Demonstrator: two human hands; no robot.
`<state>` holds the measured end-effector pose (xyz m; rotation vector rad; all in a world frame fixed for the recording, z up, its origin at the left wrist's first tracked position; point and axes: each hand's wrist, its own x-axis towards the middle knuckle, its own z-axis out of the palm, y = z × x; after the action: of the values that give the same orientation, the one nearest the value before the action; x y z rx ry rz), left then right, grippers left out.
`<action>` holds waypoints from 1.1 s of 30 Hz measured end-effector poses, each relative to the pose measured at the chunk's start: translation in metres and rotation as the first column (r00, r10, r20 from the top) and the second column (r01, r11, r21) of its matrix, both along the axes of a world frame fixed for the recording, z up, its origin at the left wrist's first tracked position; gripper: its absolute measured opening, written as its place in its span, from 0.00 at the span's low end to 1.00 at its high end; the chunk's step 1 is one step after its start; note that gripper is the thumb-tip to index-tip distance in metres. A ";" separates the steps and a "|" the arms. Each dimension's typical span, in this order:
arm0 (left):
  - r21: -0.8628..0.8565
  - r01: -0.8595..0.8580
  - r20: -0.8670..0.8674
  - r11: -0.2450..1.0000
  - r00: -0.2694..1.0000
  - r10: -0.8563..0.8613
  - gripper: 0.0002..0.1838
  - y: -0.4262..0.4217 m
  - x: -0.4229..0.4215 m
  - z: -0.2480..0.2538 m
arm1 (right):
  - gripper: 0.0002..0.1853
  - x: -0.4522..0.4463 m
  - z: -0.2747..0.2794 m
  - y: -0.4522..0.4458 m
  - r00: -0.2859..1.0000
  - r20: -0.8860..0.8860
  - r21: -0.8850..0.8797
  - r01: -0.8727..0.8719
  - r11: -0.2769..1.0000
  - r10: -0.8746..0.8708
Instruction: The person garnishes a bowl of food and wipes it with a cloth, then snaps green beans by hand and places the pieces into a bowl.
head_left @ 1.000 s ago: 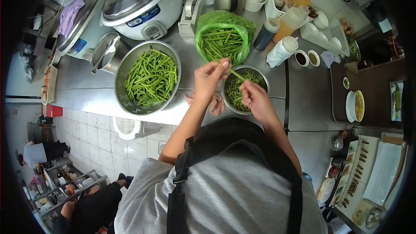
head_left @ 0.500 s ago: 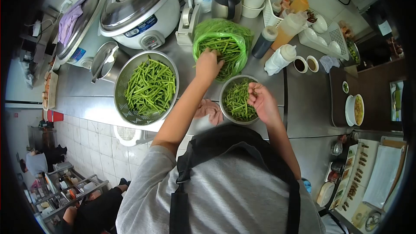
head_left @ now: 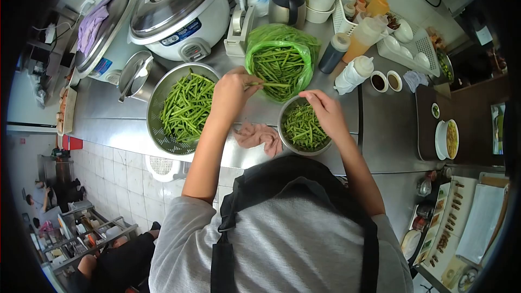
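My left hand (head_left: pixel 232 93) is pinched around a green bean (head_left: pixel 275 85), which points right across the front of the bag's opening. Just behind it is a green plastic bag (head_left: pixel 310 57) full of long green beans (head_left: pixel 279 68). My right hand (head_left: pixel 326 111) hangs over the right rim of a small metal bowl (head_left: pixel 283 140), fingers loosely extended toward the bean's tip and nothing visible in them. Shorter bean pieces (head_left: pixel 304 127) fill that bowl. Left of my left hand, a large perforated colander (head_left: pixel 154 122) holds many more beans (head_left: pixel 187 106).
A pink cloth (head_left: pixel 258 137) lies between colander and bowl. Behind stand a rice cooker (head_left: pixel 182 21), a tape dispenser (head_left: pixel 239 32) and a thermos jug (head_left: pixel 286 5). Squeeze bottles (head_left: pixel 354 73) and two sauce cups (head_left: pixel 379 81) are to the right. Other people are at lower left.
My left hand has come out of the bag, moving left and toward me, with a bean in its fingers. My right hand has risen slightly and its fingers have extended.
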<state>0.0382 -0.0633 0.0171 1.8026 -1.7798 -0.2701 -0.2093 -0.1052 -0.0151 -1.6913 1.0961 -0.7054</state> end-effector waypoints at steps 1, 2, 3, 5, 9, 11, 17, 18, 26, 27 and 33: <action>-0.030 0.026 -0.014 0.999 1.000 -0.026 0.09 0.005 -0.003 0.003 | 0.16 0.005 0.002 -0.002 0.999 -0.042 -0.028 -0.020 0.999 0.018; -0.061 0.052 -0.027 0.997 0.998 -0.054 0.10 0.009 -0.006 0.006 | 0.16 0.007 0.003 -0.004 0.996 -0.085 -0.056 -0.039 0.998 0.035; -0.052 0.057 -0.031 0.997 0.998 -0.059 0.10 0.011 -0.009 0.008 | 0.16 0.008 0.000 -0.007 0.993 -0.080 -0.035 -0.087 0.996 0.084; -0.036 0.068 -0.038 0.997 0.997 -0.069 0.10 0.015 -0.015 0.011 | 0.17 0.009 -0.008 -0.011 0.981 -0.067 0.004 -0.182 0.983 0.182; -0.184 0.057 0.049 0.981 0.998 -0.048 0.14 0.022 -0.023 0.006 | 0.16 0.005 -0.006 -0.004 0.975 -0.001 0.136 -0.222 0.966 0.224; -0.318 0.050 0.125 0.947 0.992 -0.010 0.15 0.027 -0.039 0.009 | 0.15 0.004 -0.009 0.003 0.974 0.103 0.163 -0.217 0.962 0.202; -0.141 0.046 -0.054 0.989 0.997 -0.054 0.14 0.040 -0.066 -0.001 | 0.14 -0.002 -0.003 0.022 0.940 0.322 0.443 -0.255 0.859 0.113; -0.144 0.062 -0.121 0.988 0.989 -0.079 0.14 0.039 -0.067 -0.005 | 0.13 -0.004 -0.001 0.024 0.910 0.405 0.487 -0.301 0.820 0.093; -0.056 0.103 -0.552 0.993 0.826 -0.116 0.15 0.045 -0.074 -0.033 | 0.13 -0.005 -0.016 0.038 0.626 0.756 0.599 -0.540 0.591 -0.193; -0.069 0.098 -0.548 0.993 0.828 -0.120 0.15 0.045 -0.076 -0.035 | 0.13 -0.004 -0.018 0.039 0.597 0.770 0.600 -0.556 0.576 -0.225; -0.193 0.062 -0.410 0.979 0.902 -0.138 0.15 0.046 -0.081 -0.043 | 0.14 -0.001 -0.032 0.052 0.420 0.818 0.571 -0.677 0.465 -0.393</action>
<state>-0.0429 -0.0178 -0.0256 1.4012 -1.5336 -0.4886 -0.2098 -0.0535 -0.0474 -0.2402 0.2478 -0.5766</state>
